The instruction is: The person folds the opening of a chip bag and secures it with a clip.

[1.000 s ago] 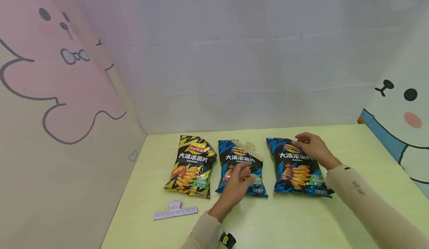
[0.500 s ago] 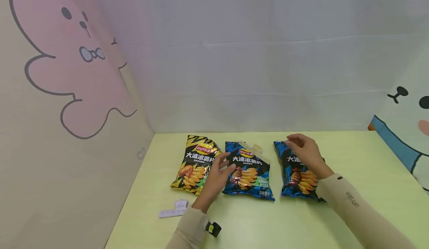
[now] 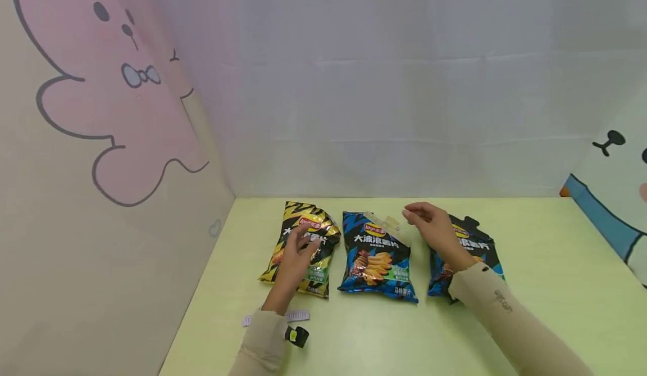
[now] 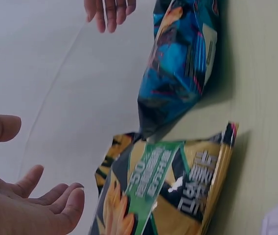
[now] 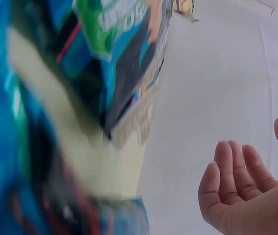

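Three chip bags lie in a row on the table. My left hand [image 3: 295,255] hovers over the yellow chip bag [image 3: 318,277], fingers loosely bent and holding nothing; in the left wrist view a gap separates the hand [image 4: 36,205] from that bag [image 4: 163,191]. My right hand [image 3: 436,231] is raised between the middle blue chip bag [image 3: 376,263] and the right blue chip bag [image 3: 487,255], nothing in its fingers. A pale yellow clip [image 3: 382,222] grips the middle bag's upper right corner. Along the right bag's top sits a black clip [image 3: 472,226], partly behind my hand.
A lilac clip with a keyboard pattern [image 3: 298,315] lies in front of the yellow bag, partly covered by my left wrist. The pale table [image 3: 384,342] meets a white curtain-like wall [image 3: 404,95] behind and a cartoon-printed panel [image 3: 146,151] at the left.
My left hand has moved left from the middle bag to above the yellow one. My right hand has shifted left off the right bag's top, uncovering the black clip. The view has turned slightly.
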Tool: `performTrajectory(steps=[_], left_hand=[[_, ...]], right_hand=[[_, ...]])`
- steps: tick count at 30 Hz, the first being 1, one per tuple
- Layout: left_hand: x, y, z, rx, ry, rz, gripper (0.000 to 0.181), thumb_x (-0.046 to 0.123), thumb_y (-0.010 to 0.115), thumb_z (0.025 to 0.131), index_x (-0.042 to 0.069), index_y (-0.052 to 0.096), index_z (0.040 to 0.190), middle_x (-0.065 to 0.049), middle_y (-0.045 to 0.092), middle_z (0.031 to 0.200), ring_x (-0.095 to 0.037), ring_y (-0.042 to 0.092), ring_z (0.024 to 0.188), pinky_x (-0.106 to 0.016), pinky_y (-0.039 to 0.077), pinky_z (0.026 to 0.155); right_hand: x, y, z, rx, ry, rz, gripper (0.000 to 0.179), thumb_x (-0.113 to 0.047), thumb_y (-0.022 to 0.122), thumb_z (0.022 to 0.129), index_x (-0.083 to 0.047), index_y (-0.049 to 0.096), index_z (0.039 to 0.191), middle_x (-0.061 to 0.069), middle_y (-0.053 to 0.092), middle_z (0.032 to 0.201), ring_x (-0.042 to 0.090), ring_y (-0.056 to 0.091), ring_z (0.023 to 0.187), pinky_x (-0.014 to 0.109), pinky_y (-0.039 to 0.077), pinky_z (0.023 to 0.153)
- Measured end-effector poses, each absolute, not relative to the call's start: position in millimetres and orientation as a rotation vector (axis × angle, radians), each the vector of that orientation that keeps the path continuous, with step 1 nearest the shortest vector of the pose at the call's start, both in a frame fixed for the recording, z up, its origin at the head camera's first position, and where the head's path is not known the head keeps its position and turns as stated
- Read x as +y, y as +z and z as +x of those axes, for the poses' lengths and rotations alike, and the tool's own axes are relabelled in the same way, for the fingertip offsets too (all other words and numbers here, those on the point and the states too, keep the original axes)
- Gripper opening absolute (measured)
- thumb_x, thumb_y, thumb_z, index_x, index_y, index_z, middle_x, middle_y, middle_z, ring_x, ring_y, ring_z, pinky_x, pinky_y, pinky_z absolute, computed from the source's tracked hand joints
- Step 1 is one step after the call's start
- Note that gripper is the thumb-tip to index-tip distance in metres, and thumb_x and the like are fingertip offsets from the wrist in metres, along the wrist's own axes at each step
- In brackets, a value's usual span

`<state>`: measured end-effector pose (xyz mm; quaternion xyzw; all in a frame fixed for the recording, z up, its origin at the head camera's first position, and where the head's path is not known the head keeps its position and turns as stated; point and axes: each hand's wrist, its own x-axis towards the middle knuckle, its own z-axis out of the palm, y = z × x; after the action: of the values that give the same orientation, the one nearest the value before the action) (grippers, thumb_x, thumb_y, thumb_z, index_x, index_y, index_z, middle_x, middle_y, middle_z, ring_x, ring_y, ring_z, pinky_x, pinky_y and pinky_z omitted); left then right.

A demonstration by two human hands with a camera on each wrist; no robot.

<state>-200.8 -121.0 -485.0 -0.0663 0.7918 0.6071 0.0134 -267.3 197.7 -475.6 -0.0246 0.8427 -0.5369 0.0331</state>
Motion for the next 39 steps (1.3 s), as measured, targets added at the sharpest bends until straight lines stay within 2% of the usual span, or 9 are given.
performTrajectory(steps=[7,17,26,39], left_hand=[[-143.3,-488.0,-200.3,2.498,1.896,-0.283,0.052,0.022,0.058,0.103,0.012,0.038,0.15,-0.016,0.037,0.16,-0.038,0.04,0.146,-0.058,0.035,0.118],[-159.1,-495.0,-200.0,2.506,1.918,-0.375,0.055,0.025,0.059,0.102,0.012,0.038,0.151,-0.018,0.034,0.162,-0.041,0.038,0.147,-0.057,0.036,0.118],[-175.6,-495.3,-201.7,2.54,1.897,-0.464,0.055,0.028,0.059,0.102,0.013,0.038,0.151,-0.017,0.034,0.161,-0.041,0.038,0.147,-0.06,0.037,0.117],[-188.7,-498.7,-204.2,2.528,1.891,-0.556,0.056,0.026,0.059,0.101,0.013,0.037,0.152,-0.017,0.033,0.162,-0.041,0.037,0.148,-0.06,0.037,0.117]], right_hand=[[171.6,-479.0,-264.8,2.517,-1.676,-0.064,0.047,-0.038,0.057,0.103,-0.005,0.058,0.137,0.022,0.065,0.129,0.04,0.061,0.119,0.052,0.05,0.102],[140.2,-482.2,-263.8,2.386,-1.762,-0.131,0.043,-0.033,0.06,0.102,-0.003,0.059,0.133,0.021,0.065,0.124,0.039,0.063,0.117,0.049,0.055,0.099],[107.8,-484.4,-261.1,2.326,-1.752,-0.256,0.042,-0.029,0.059,0.103,-0.001,0.059,0.133,0.021,0.065,0.129,0.037,0.062,0.12,0.049,0.054,0.102],[74.9,-486.3,-251.2,2.243,-1.688,-0.207,0.042,-0.026,0.061,0.101,-0.002,0.058,0.135,0.018,0.063,0.135,0.036,0.062,0.121,0.044,0.055,0.1]])
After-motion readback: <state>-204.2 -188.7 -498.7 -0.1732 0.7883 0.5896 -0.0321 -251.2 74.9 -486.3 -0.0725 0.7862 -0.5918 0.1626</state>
